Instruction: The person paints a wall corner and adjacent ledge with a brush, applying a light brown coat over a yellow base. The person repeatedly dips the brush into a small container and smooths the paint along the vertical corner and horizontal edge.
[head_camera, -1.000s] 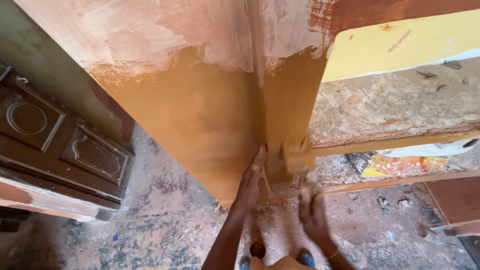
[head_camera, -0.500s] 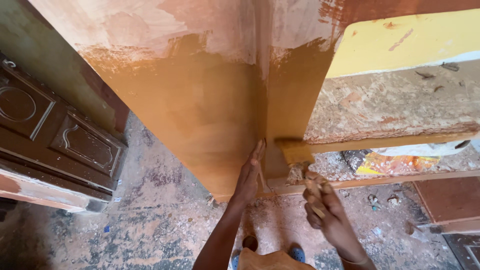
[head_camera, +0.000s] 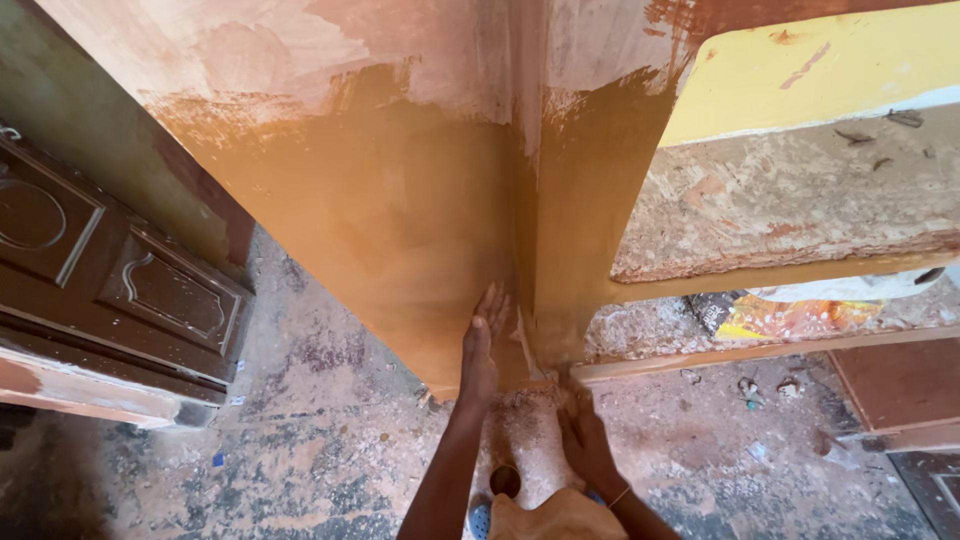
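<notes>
A tall wooden panel (head_camera: 380, 200) coated in ochre-brown stain meets a second stained upright (head_camera: 590, 200) at an inside corner. My left hand (head_camera: 482, 345) lies flat against the panel beside that corner, fingers pointing up and apart. A pale scrap (head_camera: 524, 345) sits in the corner next to its fingertips. My right hand (head_camera: 585, 435) is lower, by the foot of the upright near the dusty floor, with fingers curled. Whether it holds anything is hidden. The upper part of the panel is pale and patchy.
A dark brown carved door (head_camera: 110, 290) lies at the left. On the right, a rough chipboard shelf (head_camera: 800, 200) sits under a yellow board (head_camera: 800, 70). A coloured wrapper (head_camera: 765, 318) and a reddish board (head_camera: 900, 385) are below. My feet (head_camera: 495, 510) stand on the dusty floor.
My right hand has dropped from the corner joint, where it was rubbing, down to the base of the upright. My left hand has stayed flat on the panel.
</notes>
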